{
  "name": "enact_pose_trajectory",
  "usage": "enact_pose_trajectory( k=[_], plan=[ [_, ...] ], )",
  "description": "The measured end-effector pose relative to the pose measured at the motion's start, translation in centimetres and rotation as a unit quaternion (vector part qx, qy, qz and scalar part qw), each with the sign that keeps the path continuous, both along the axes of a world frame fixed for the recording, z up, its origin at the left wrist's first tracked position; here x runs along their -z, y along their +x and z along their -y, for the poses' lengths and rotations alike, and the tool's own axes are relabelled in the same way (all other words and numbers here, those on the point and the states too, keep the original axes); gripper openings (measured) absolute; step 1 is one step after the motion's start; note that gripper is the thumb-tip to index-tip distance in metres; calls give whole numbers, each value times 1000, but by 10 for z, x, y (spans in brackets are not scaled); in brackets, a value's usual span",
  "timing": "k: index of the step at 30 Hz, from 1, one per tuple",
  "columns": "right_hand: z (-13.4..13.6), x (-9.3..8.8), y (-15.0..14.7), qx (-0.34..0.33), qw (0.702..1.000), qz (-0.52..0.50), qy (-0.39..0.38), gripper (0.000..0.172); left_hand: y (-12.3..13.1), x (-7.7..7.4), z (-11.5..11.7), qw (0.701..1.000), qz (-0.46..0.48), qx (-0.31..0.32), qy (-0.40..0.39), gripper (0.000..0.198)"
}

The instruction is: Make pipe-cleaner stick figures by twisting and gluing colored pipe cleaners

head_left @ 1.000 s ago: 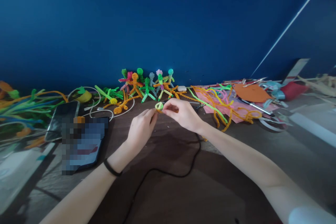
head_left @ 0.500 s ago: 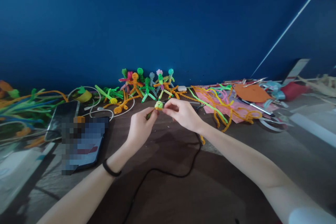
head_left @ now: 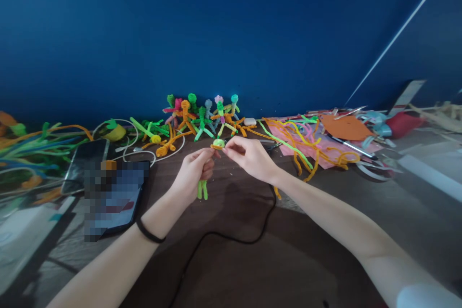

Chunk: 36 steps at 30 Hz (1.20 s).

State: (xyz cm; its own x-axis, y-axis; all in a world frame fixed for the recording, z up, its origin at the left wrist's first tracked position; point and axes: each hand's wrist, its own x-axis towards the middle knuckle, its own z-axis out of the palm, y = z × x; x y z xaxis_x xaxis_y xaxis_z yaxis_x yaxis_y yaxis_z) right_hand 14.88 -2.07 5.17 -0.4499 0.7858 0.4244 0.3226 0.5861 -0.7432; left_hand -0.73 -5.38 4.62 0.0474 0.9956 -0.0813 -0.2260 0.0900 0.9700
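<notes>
My left hand (head_left: 197, 166) is closed around a small pipe-cleaner figure. The figure's round pale-green head (head_left: 218, 143), with a strip of orange along it, sticks out past the fingertips, and two green legs (head_left: 202, 190) hang below the fist. The middle of the figure is hidden in my fingers. My right hand (head_left: 249, 154) pinches at the right side of the head, thumb and forefinger together. Just beyond my hands stands a group of finished-looking pipe-cleaner figures (head_left: 202, 118) in green, orange, pink and blue against the wall.
A phone (head_left: 86, 159) and a tablet-like device (head_left: 126, 197) lie at left, near loose pipe cleaners (head_left: 29, 154). To the right are orange pipe cleaners (head_left: 317, 156), pink sheets (head_left: 281, 137) and an orange sheet (head_left: 346, 127). A black cable (head_left: 231, 237) crosses the table before me.
My left hand has turned and shifted slightly, so the green legs now show below it. The head has tilted, with its orange strip more visible. My right hand stays nearly in place.
</notes>
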Motion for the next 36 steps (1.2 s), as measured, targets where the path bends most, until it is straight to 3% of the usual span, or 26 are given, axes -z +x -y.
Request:
enact_pose_trajectory(
  k=[9, 22, 30, 36],
  plan=[
    [-1, 3, -1, -1, 1000, -21, -15, 14, -4, -1, -4, 999, 16, 43, -13, 20],
    [2, 5, -2, -1, 1000, -9, 25, 13, -2, -1, 1, 980, -175, -1, 96, 29],
    [2, 3, -2, -5, 997, -71, 3, 6, -2, -3, 1, 985, -144, 24, 94, 26],
    [6, 5, -6, -4, 998, -64, 25, 10, -1, -1, 2, 952, -262, -30, 158, 20]
  ],
)
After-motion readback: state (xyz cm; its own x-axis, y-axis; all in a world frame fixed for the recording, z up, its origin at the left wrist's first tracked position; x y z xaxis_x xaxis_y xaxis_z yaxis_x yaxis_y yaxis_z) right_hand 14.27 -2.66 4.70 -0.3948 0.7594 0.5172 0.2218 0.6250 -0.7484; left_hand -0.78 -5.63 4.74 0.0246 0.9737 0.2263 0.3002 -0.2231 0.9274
